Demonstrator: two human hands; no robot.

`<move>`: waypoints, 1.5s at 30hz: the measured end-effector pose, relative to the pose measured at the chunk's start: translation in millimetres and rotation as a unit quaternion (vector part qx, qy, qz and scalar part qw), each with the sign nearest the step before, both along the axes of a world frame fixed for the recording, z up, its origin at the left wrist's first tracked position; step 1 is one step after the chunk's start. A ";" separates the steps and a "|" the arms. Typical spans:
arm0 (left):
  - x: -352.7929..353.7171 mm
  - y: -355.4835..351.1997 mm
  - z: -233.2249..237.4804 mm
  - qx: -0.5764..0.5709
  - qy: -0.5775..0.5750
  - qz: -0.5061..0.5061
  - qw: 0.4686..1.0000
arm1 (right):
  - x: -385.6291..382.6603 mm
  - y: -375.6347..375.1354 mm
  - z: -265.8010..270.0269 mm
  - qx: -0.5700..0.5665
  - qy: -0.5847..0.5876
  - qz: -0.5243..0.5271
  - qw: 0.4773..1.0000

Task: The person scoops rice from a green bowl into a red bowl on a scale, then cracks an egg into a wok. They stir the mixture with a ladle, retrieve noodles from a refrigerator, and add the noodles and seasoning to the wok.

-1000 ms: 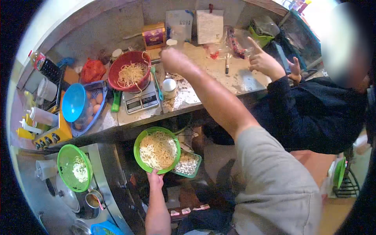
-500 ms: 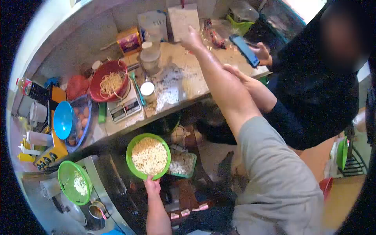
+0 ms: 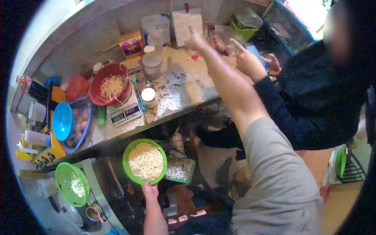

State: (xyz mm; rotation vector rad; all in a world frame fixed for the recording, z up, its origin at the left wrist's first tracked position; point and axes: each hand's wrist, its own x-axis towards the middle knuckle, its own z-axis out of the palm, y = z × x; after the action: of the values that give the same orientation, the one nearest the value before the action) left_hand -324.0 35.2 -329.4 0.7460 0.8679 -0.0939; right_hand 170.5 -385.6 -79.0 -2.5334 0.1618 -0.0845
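Note:
My left hand (image 3: 150, 192) grips the near rim of a green bowl (image 3: 125, 161) heaped with pale noodles (image 3: 145, 160), held beside the counter. My right arm reaches across to the wall, and my right hand (image 3: 195, 40) has a finger stretched out in front of white paper (image 3: 187, 24) with a red clip (image 3: 187, 7) at its top. Nothing shows in that hand. On the counter a red bowl (image 3: 96, 88) with more noodles stands on a kitchen scale (image 3: 127, 113). A white jar (image 3: 149, 97) and a turquoise utensil (image 3: 140, 94) sit beside the scale.
At the right a person (image 3: 309, 102) in dark clothes holds a phone (image 3: 256, 56) and points with the other hand (image 3: 250, 62). A tray (image 3: 180, 169) lies below the green bowl. Eggs (image 3: 83, 121), a blue bowl (image 3: 62, 121) and a green colander (image 3: 72, 184) are at left.
My left hand and the green bowl have shifted slightly left and down in view. The other person's free hand has come up from beside my arm with a finger raised, near the phone.

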 end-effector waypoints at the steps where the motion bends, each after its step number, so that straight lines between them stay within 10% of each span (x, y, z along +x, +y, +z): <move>1: 1.5 -2.9 2.9 0.001 -0.005 0.003 1.000 | -27.8 29.3 22.5 -0.029 -0.001 0.021 0.999; 3: -0.7 0.4 -0.7 0.000 0.022 0.005 1.000 | -67.5 84.2 39.5 0.112 0.003 0.126 0.986; 10: -4.4 -4.2 -0.6 0.017 0.003 -0.002 1.000 | -73.0 203.3 22.9 0.073 -0.108 0.149 0.980; 13: -2.4 -7.3 8.6 0.044 0.019 -0.003 0.999 | -85.4 174.9 43.5 0.197 -0.087 0.127 0.968; 20: 1.5 -5.3 0.1 0.007 -0.006 -0.009 1.000 | -15.2 34.7 27.4 0.069 -0.030 -0.102 0.992; 31: 1.6 -5.3 -1.9 0.013 0.019 -0.001 1.000 | -25.1 -6.0 30.6 0.269 -0.038 -0.017 0.962; 33: 1.0 -1.6 -5.5 0.003 0.024 -0.007 1.000 | 42.1 -48.4 -27.4 0.118 -0.049 0.011 0.992; 45: 3.7 -5.5 4.9 0.023 0.025 0.002 0.999 | 5.3 19.7 15.2 -0.007 -0.024 -0.025 0.999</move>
State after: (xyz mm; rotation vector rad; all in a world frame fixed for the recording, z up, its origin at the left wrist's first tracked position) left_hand -320.3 29.8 -324.5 0.7883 0.9226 -0.0898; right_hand 175.8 -365.9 -63.8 -2.5388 0.2050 -0.1663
